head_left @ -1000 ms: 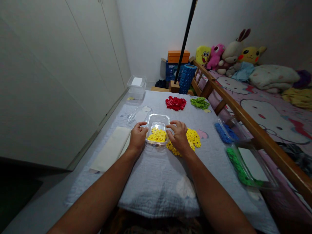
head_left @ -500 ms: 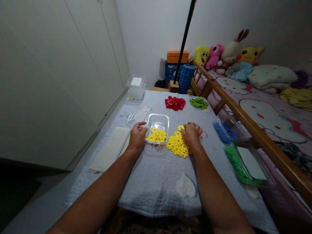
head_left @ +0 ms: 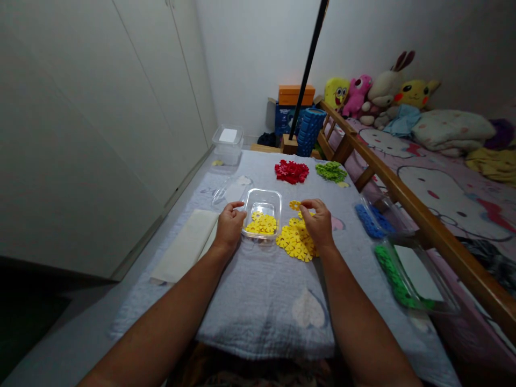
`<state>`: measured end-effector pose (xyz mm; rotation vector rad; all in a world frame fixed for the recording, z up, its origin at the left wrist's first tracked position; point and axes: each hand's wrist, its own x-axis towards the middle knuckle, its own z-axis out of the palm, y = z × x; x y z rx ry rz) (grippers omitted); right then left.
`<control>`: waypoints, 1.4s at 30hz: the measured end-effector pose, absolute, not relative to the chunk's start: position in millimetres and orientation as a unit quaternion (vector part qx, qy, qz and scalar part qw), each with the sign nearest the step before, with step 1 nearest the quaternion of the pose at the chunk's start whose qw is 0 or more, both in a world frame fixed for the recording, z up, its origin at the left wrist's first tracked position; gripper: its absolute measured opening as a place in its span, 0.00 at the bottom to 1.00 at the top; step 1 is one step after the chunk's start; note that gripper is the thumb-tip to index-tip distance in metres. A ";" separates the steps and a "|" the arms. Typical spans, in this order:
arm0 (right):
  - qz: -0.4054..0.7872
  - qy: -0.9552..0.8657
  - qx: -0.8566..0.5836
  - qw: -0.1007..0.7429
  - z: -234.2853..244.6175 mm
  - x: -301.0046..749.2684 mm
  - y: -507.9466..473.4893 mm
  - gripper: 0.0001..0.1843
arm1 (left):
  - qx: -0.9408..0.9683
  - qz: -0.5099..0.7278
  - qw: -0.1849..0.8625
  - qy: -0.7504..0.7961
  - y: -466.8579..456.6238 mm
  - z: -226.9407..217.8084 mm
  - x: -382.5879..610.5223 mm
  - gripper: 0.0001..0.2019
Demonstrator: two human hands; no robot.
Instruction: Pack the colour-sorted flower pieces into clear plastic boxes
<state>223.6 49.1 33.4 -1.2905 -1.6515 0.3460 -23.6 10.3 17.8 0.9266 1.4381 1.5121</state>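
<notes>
A clear plastic container [head_left: 263,197] sits on the grey blanket [head_left: 262,290] with several yellow flower-shaped pieces [head_left: 261,223] inside. My left hand [head_left: 229,226] grips its left edge. A loose pile of yellow pieces [head_left: 293,242] lies just right of the container. My right hand [head_left: 318,223] hovers over that pile and pinches one yellow piece [head_left: 295,205] between thumb and fingers, lifted a little above the blanket.
A red pile [head_left: 291,171] and a light green pile [head_left: 330,171] lie farther back. Clear containers with blue pieces [head_left: 368,219] and green pieces [head_left: 397,279] lie at the right by the wooden bed rail [head_left: 407,196]. A lid [head_left: 228,191], a white sheet [head_left: 183,247], an empty box [head_left: 228,143].
My right hand left the container, dropped onto the yellow pile, then rose with one yellow piece pinched in its fingers. My left hand stayed on the container's edge.
</notes>
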 end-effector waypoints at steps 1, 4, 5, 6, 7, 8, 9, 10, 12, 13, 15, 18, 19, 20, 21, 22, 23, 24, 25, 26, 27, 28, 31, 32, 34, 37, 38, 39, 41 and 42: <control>0.129 -0.688 -0.507 0.503 35.9 218.1 45.1 0.06 | 0.370 0.601 0.416 0.573 10.2 17.9 -23.8 0.20; 0.103 -0.728 -0.470 0.488 40.9 199.2 32.7 0.07 | 0.374 0.597 0.417 0.574 9.9 18.1 -24.3 0.20; 0.098 -0.740 -0.468 0.473 41.6 193.1 29.4 0.07 | 0.376 0.597 0.416 0.574 9.8 18.2 -24.3 0.20; 0.093 -0.751 -0.469 0.456 41.7 187.6 26.9 0.07 | 0.377 0.597 0.414 0.575 9.7 18.4 -24.4 0.20; 0.088 -0.760 -0.471 0.439 41.4 182.7 25.2 0.06 | 0.377 0.598 0.413 0.575 9.5 18.7 -24.3 0.19; 0.081 -0.767 -0.475 0.423 40.8 178.5 24.3 0.06 | 0.376 0.598 0.413 0.574 9.4 19.0 -24.2 0.19; 0.074 -0.773 -0.479 0.408 40.1 175.1 24.1 0.06 | 0.374 0.599 0.415 0.573 9.2 19.3 -24.0 0.19; 0.069 -0.779 -0.482 0.395 39.4 172.4 24.3 0.06 | 0.371 0.601 0.418 0.572 9.1 19.6 -23.8 0.19; 0.062 -0.788 -0.487 0.371 38.5 168.7 25.6 0.06 | 0.366 0.603 0.422 0.570 9.1 19.6 -23.4 0.20; 0.061 -0.792 -0.489 0.361 38.4 167.5 26.3 0.06 | 0.364 0.604 0.424 0.569 9.2 19.4 -23.2 0.20; 0.059 -0.797 -0.493 0.344 38.8 166.4 27.3 0.06 | 0.360 0.605 0.428 0.566 9.6 18.7 -23.1 0.20; 0.058 -0.805 -0.493 0.325 40.2 166.9 27.4 0.07 | 0.359 0.607 0.431 0.563 9.8 18.3 -23.0 0.20; 0.060 -0.808 -0.490 0.321 40.4 167.4 27.1 0.07 | 0.361 0.606 0.430 0.563 9.7 18.5 -22.9 0.20; 0.063 -0.812 -0.486 0.319 40.5 168.0 26.9 0.07 | 0.362 0.606 0.429 0.564 9.5 18.8 -22.9 0.20; 0.067 -0.814 -0.482 0.317 40.3 168.6 26.6 0.07 | 0.363 0.605 0.428 0.565 9.3 19.2 -22.8 0.20; 0.071 -0.816 -0.479 0.315 39.9 169.2 26.3 0.07 | 0.364 0.604 0.429 0.565 9.0 19.5 -22.7 0.20; 0.074 -0.818 -0.477 0.314 39.4 169.7 26.1 0.07 | 0.364 0.603 0.430 0.565 8.8 19.7 -22.7 0.20; 0.075 -0.818 -0.476 0.314 38.8 170.2 25.9 0.08 | 0.364 0.602 0.432 0.565 8.7 19.8 -22.7 0.20; 0.076 -0.818 -0.476 0.315 38.2 170.9 25.9 0.08 | 0.364 0.601 0.432 0.565 8.7 19.7 -22.8 0.20; 0.077 -0.816 -0.476 0.318 37.9 171.9 25.9 0.08 | 0.365 0.601 0.431 0.565 8.7 19.5 -23.0 0.20; 0.077 -0.813 -0.478 0.322 37.7 173.4 26.2 0.09 | 0.367 0.600 0.430 0.566 8.8 19.3 -23.2 0.20; 0.077 -0.808 -0.483 0.328 37.7 175.7 26.8 0.09 | 0.370 0.600 0.427 0.566 8.9 19.0 -23.4 0.20; 0.069 -0.782 -0.514 0.346 39.0 188.2 31.0 0.10 | 0.376 0.598 0.421 0.570 9.2 18.6 -23.8 0.20; 0.064 -0.772 -0.528 0.349 39.4 194.3 33.3 0.10 | 0.376 0.597 0.420 0.571 9.2 18.7 -23.8 0.20; 0.053 -0.752 -0.560 0.344 39.4 208.2 38.7 0.11 | 0.373 0.599 0.420 0.570 9.1 19.1 -23.6 0.20; 0.044 -0.727 -0.611 0.310 35.7 227.7 46.3 0.11 | 0.368 0.602 0.420 0.570 8.8 19.9 -23.0 0.20; 0.044 -0.722 -0.625 0.293 33.5 232.5 48.1 0.11 | 0.368 0.604 0.418 0.571 8.7 20.0 -22.8 0.20; 0.044 -0.720 -0.635 0.276 31.1 236.0 49.2 0.11 | 0.368 0.605 0.416 0.571 8.7 19.9 -22.8 0.20; 0.044 -0.728 -0.640 0.241 26.5 239.6 49.7 0.12 | 0.367 0.608 0.412 0.571 8.8 19.5 -22.9 0.20; 0.043 -0.736 -0.637 0.225 24.6 239.8 49.1 0.12 | 0.366 0.610 0.411 0.571 8.9 19.3 -23.0 0.20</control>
